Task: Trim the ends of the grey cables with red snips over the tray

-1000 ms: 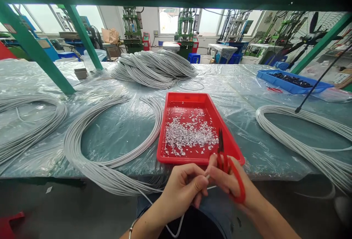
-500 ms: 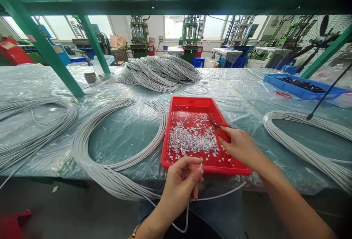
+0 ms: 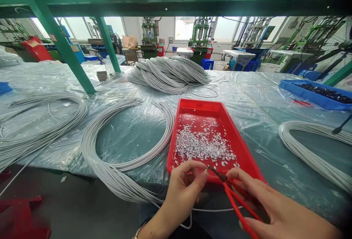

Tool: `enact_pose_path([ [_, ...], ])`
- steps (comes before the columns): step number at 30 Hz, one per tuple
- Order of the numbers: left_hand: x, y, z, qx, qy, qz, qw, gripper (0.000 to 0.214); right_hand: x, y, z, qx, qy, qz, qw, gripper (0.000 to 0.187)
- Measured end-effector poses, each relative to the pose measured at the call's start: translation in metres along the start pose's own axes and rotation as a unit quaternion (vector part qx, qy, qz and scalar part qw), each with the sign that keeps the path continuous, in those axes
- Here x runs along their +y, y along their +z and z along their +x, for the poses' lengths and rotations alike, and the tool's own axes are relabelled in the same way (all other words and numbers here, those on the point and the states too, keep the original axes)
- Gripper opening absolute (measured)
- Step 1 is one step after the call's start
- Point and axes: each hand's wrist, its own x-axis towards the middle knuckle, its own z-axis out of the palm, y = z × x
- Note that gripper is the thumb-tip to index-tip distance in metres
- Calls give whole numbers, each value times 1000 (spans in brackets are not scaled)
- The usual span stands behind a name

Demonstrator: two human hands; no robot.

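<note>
My left hand [image 3: 183,189] pinches the end of a thin white-grey cable [image 3: 206,170] between thumb and fingers, over the near rim of a red tray [image 3: 200,103]. Below that hand the cable hangs in a loose loop. In my right hand [image 3: 271,200] is a pair of red-handled scissors [image 3: 229,191], handles spread and dark blades pointing left. The blade tips are at the cable end; whether they touch it I cannot tell. Small silvery foil scraps [image 3: 203,145] cover much of the tray's floor.
Cable coils lie left of the tray [image 3: 93,151], farther left [image 3: 79,110] and at right [image 3: 291,132]. A big cable pile [image 3: 167,73] sits behind. At back right are a blue tray [image 3: 286,84] of black parts and red-handled scissors [image 3: 302,102]. A green post [image 3: 66,51] rises at left.
My right hand has brought the scissors from above the tray down and towards me, to the cable end in my left hand. Their handles now show spread. The view has shifted slightly left.
</note>
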Motion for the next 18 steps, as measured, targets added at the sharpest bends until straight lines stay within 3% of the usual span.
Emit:
enact_pose_path([
  [4,3,2,-3,-7,11,14,1000,41,-2,4,-7,-9,23,-3,1000,92],
  [10,13,5,0,-24,19,41,999,42,-14,-3,-3,-15,-32,17,999,66],
  [18,16,7,2,-15,7,46,999,41,-14,-4,2,12,-38,58,998,67],
])
